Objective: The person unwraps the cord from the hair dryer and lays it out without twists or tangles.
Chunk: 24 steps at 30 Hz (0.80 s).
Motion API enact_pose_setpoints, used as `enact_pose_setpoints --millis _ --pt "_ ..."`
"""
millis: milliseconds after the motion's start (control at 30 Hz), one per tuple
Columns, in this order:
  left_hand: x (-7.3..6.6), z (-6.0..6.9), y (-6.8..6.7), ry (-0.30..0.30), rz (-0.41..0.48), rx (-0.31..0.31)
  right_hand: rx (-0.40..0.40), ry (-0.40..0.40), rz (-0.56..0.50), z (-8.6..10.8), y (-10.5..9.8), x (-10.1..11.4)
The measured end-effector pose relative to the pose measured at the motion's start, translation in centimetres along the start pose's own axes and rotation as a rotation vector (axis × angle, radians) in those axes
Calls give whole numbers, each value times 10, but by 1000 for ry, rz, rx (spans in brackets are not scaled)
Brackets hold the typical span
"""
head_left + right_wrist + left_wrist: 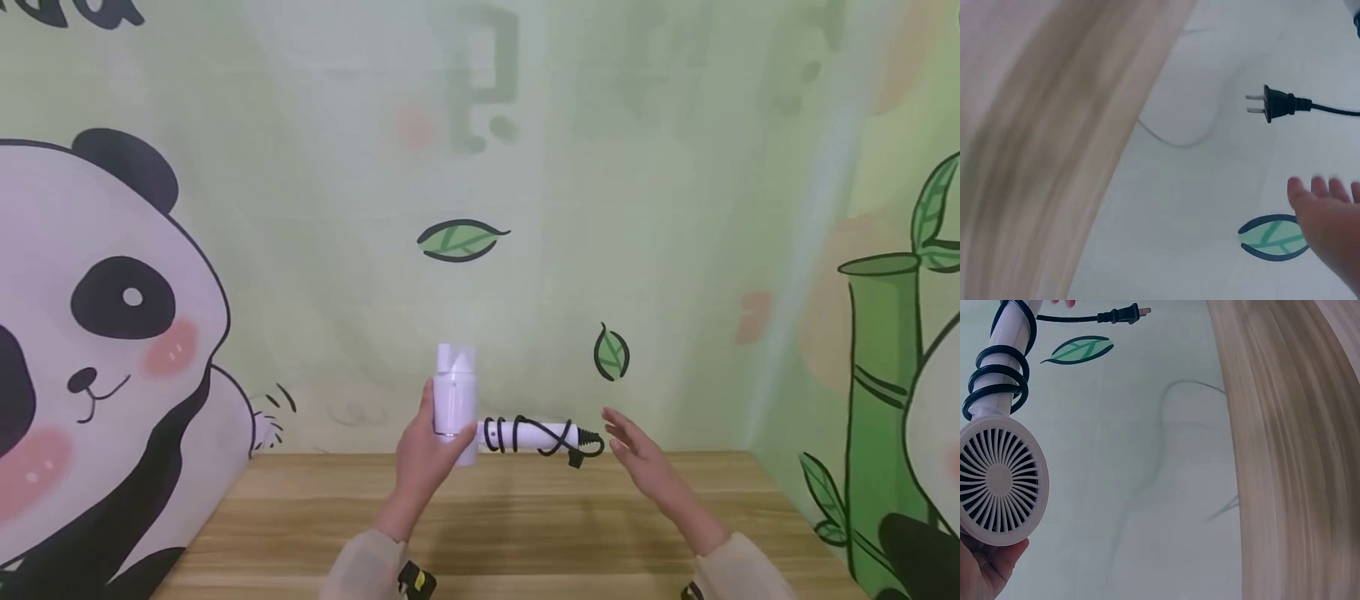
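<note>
A white hair dryer (454, 400) is held up above the table by my left hand (429, 454), its fingers and thumb gripping the body. Its handle (536, 435) points right, with a black cord wound around it. In the left wrist view the round slotted vent (1000, 481) faces the camera, and the left hand (988, 569) shows at its lower edge. The two-pin plug (1277, 104) hangs free of both hands. Just right of the handle's end, my right hand (641, 462) is raised with extended fingers, touching nothing; it also appears in the right wrist view (1332, 225).
A wood-grain table (510, 533) lies below both hands. Behind it stands a pale green backdrop (337, 250) printed with a panda at the left, leaves, and bamboo (888, 400) at the right.
</note>
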<state>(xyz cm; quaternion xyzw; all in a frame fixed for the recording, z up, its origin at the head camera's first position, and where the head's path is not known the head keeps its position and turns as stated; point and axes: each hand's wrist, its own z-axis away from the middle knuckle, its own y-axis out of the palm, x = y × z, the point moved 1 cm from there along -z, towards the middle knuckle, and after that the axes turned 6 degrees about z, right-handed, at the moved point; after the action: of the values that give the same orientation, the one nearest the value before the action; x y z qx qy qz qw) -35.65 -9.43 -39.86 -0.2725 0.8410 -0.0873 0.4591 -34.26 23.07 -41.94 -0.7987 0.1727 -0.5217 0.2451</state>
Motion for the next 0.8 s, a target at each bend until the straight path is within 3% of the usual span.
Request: enact_pose_setpoints --millis 200,400,600,800 --pt "-2 -1 -2 0 8 0 127 33 -73 -23 -4 7" --pt "-3 -1 -5 -9 10 -14 218 82 -121 -36 4 15" --pt "-4 -4 -7 -20 9 -11 153 164 -147 -38 17 16" --pt "-4 -2 -8 -33 29 -5 130 164 -168 -33 27 9"
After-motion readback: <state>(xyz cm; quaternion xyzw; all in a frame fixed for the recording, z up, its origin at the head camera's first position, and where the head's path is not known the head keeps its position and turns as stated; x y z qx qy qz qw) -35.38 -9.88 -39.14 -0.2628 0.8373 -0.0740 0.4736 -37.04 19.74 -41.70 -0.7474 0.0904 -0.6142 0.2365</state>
